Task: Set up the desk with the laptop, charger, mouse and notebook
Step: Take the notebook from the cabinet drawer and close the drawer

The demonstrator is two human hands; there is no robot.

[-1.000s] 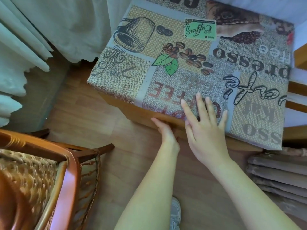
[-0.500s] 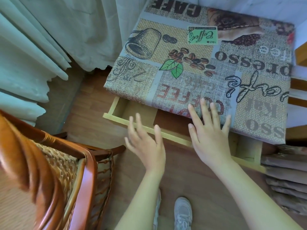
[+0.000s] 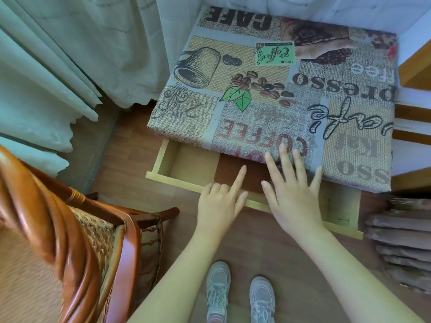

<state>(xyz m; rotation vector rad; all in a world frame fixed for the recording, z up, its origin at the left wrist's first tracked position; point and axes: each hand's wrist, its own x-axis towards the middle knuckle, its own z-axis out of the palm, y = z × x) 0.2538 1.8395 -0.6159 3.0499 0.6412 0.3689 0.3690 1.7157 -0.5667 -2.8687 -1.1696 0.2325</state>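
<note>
A wood-look laminate floor (image 3: 130, 157) runs under everything, warm brown and softly lit by daylight coming through pale, greenish-white curtains (image 3: 58, 66) that hang along the left and back and end just above the floor. The desk (image 3: 349, 136) stands against them, covered with a coffee-themed printed cloth, its pale wooden drawer (image 3: 177, 178) pulled open at the near edge. At lower left is a rattan chair (image 3: 88, 229) with a glossy reddish-brown frame and woven seat. A brown ribbed radiator (image 3: 401, 243) shows at the right edge.
</note>
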